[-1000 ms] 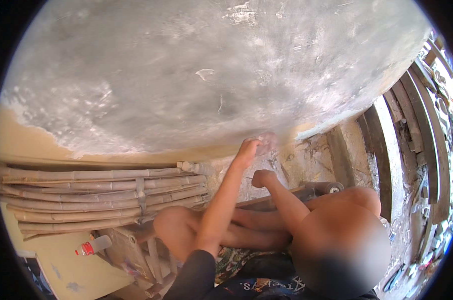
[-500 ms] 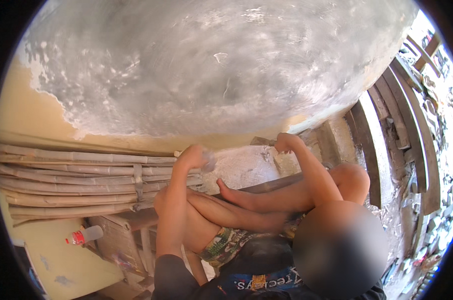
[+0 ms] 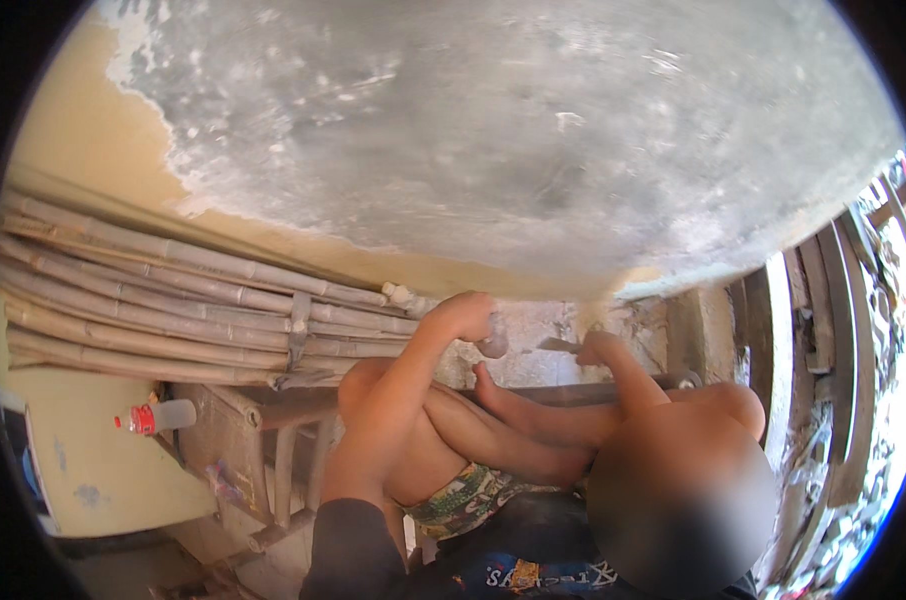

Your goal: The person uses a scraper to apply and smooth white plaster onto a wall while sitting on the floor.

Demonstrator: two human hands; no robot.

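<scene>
My left hand (image 3: 465,316) is closed round a small rounded greyish-brown object (image 3: 493,340), whose kind I cannot make out. It is held just above the pale rough surface beyond my crossed legs, past the end of the bamboo poles. To its right, my right hand (image 3: 600,349) grips a scraper (image 3: 559,345) with a flat dark blade pointing left toward the other hand. A gap separates the blade from the object. Beyond both hands rises a wall (image 3: 453,130) with patchy grey plaster, bordered by yellow paint at the left and along the bottom.
A bundle of bamboo poles (image 3: 153,290) lies along the wall at the left. Below it, a bottle with a red cap and label (image 3: 153,416) lies beside a wooden frame (image 3: 235,440). Several wooden planks (image 3: 841,330) stand at the right, with scattered rubble beyond.
Both hands are lower in view, and my left hand has come rightward, closer to the scraper. The whole view has tilted and shifted, with the bamboo now slanting.
</scene>
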